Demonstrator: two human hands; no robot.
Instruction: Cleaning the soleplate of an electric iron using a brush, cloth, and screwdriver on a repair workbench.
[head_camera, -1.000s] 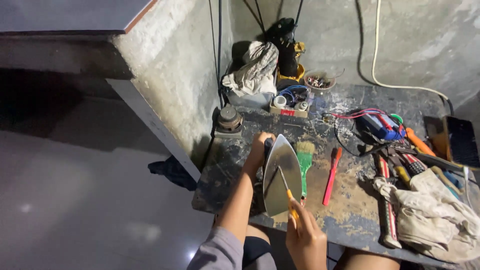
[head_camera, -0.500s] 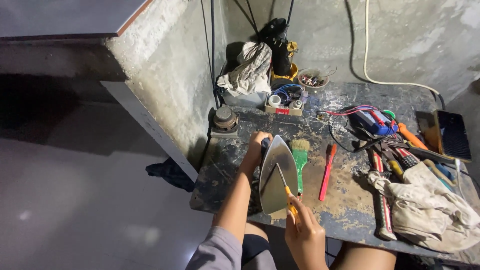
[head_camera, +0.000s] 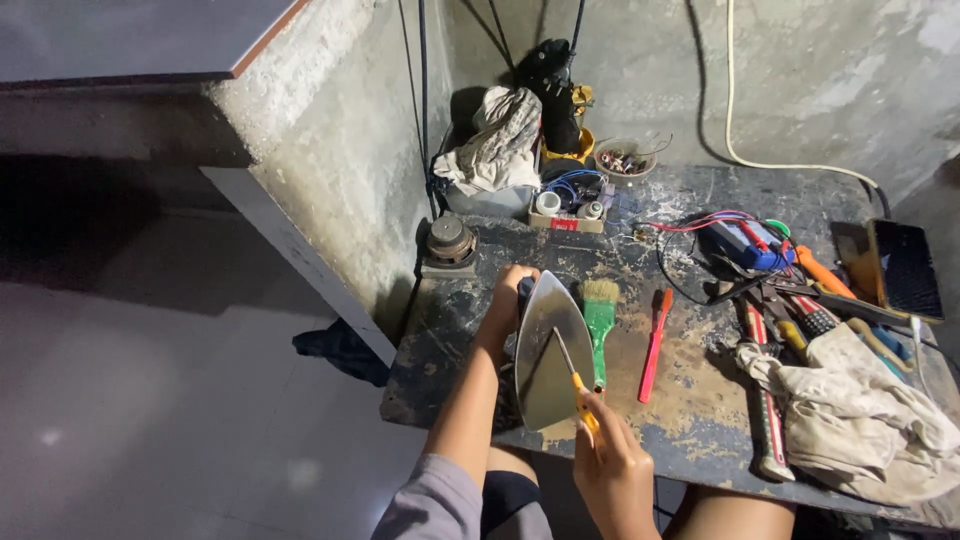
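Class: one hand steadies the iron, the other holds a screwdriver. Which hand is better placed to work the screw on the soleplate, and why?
The right hand: it already holds the yellow-handled screwdriver, whose tip rests on the iron's soleplate. The left hand is busy gripping the iron's top edge, propping it upright.

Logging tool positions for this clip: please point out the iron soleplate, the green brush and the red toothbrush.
iron soleplate (head_camera: 545, 350), head view, on the shiny flat face.
green brush (head_camera: 600, 335), head view, on the green handle.
red toothbrush (head_camera: 653, 345), head view, midway along the red handle.

A repair workshop: scarred workbench (head_camera: 700, 400) strewn with screwdrivers (head_camera: 790, 320), wires (head_camera: 700, 222), rags (head_camera: 860, 420).
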